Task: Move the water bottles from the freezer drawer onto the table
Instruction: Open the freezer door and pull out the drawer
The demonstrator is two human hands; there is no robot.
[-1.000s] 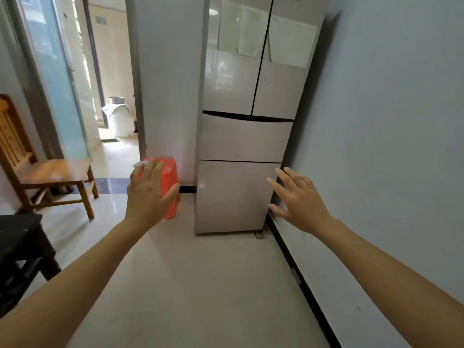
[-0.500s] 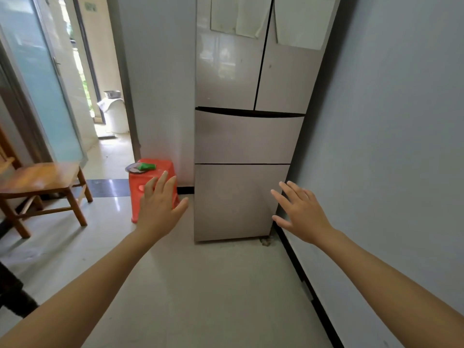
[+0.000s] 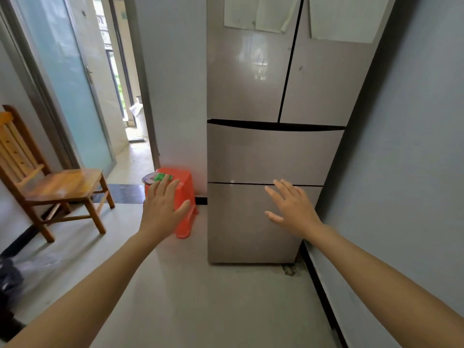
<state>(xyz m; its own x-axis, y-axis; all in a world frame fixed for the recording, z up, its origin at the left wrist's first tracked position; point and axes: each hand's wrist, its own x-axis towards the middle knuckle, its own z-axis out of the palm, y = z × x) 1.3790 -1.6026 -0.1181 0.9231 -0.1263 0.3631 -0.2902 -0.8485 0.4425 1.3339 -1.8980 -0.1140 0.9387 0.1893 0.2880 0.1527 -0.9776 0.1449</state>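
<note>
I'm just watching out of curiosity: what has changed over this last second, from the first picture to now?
The person has stepped closer to the fridge, which now fills more of the view. Both open hands have advanced with it: the right hand now lies over the bottom drawer, the left hand in front of the red stool. Nothing was grasped or released. The drawers stay shut; the wooden chair is unmoved.

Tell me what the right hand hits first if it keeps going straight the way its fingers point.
Most likely the front of the bottom drawer of the fridge: the open, empty right hand points at it with nothing visible between, though the remaining gap is hard to judge.
</note>
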